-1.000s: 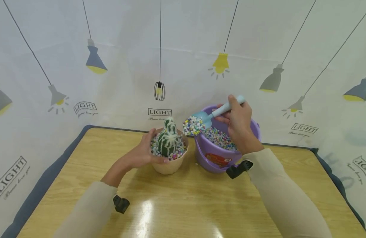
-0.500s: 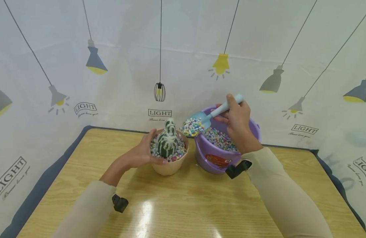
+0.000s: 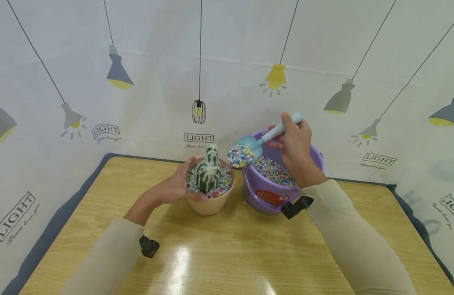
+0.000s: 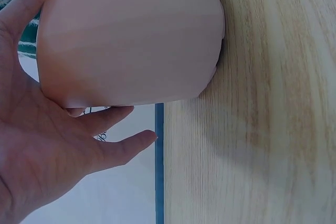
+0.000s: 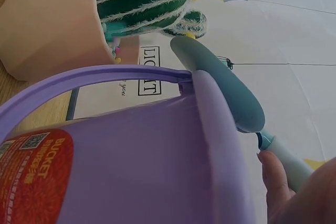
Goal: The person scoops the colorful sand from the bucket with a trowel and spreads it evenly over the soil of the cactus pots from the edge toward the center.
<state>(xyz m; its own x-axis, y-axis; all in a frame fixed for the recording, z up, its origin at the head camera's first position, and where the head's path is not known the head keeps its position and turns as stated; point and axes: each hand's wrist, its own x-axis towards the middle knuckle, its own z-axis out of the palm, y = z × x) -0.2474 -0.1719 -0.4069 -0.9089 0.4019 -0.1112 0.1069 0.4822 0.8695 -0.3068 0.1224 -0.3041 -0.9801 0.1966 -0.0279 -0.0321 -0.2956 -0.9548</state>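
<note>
My left hand (image 3: 176,183) grips the side of a peach-coloured flower pot (image 3: 211,206), thumb across the front near the rim. In the pot a green cactus (image 3: 208,176) with white stripes stands upright among coloured pebbles (image 3: 224,184). My right hand (image 3: 297,141) holds the handle of a light blue shovel (image 3: 254,144), heaped with multicoloured pebbles (image 3: 240,155). The shovel's blade is over the left rim of a purple bucket (image 3: 261,192), its tip close to the pot's rim. In the right wrist view the shovel (image 5: 220,85) shows its underside beside the bucket's rim (image 5: 218,129).
Inside the bucket lie more pebbles (image 3: 272,170). Its purple carrying handle (image 5: 94,72) hangs down on the front side. Both containers stand near the back edge of a wooden table (image 3: 212,254), close to a white printed curtain (image 3: 156,82).
The loaded shovel dipped slightly left toward the pot, then came back a little to the right. Both hands keep their hold; pot and bucket stay in place.
</note>
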